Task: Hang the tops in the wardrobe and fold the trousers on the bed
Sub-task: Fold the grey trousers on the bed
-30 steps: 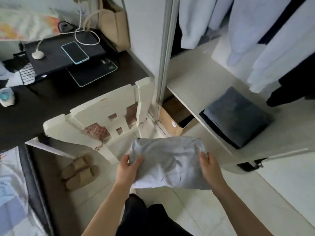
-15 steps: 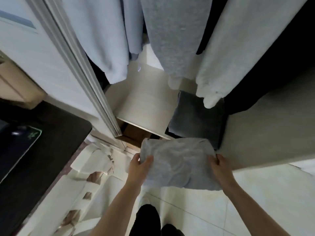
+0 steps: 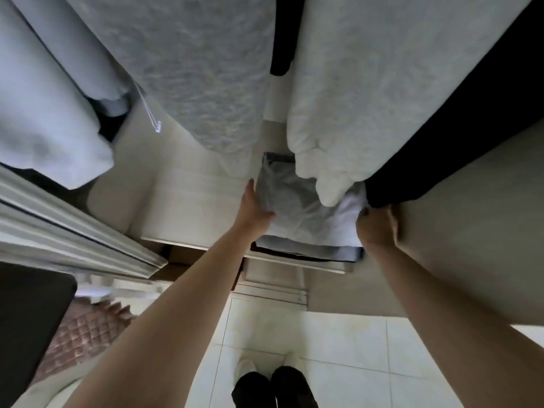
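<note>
Folded light-grey trousers (image 3: pixel 297 210) lie on top of a darker folded stack (image 3: pixel 309 251) on the wardrobe shelf (image 3: pixel 188 207), partly under the hems of the hanging tops (image 3: pixel 206 69). At the bundle's left edge the left hand (image 3: pixel 253 209) lies with fingers straight along the cloth and thumb on top. At its right edge the right hand (image 3: pixel 375 228) has its fingers curled, with a hanging white sleeve (image 3: pixel 332 184) just above; whether it grips the cloth cannot be told.
</note>
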`<state>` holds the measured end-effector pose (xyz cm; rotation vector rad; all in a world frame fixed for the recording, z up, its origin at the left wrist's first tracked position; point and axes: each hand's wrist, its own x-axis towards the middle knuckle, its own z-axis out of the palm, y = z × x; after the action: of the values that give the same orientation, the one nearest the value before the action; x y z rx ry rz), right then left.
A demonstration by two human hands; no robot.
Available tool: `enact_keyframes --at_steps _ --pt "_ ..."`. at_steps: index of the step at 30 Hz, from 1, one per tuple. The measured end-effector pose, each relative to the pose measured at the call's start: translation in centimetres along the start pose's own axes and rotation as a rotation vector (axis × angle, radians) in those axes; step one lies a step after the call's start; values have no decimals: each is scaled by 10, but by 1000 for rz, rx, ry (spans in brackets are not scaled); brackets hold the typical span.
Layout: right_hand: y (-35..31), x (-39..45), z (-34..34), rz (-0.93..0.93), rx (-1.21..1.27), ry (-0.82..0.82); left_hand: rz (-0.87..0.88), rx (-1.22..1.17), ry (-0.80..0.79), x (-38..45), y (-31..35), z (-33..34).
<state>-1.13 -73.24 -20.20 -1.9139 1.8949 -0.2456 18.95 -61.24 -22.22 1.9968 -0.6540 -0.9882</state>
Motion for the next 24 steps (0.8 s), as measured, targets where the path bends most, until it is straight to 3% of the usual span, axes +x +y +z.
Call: enact_keyframes --at_steps 4,8,12,17,21,24 --pt "17 -11 22 -238 -357 -278 223 828 -120 -4 -40 20" --pt "42 -21 39 -503 -687 -151 476 1138 -40 0 -60 28" --pt "42 -12 50 -505 -654 -51 561 1127 -83 10 -62 33" --pt "41 -10 61 -465 -645 -109 621 1026 -62 13 -66 32" --pt "50 -21 56 -451 -579 -19 787 859 41 3 -72 24" --pt "68 -26 59 -505 -676 -101 745 985 -34 2 -87 26"
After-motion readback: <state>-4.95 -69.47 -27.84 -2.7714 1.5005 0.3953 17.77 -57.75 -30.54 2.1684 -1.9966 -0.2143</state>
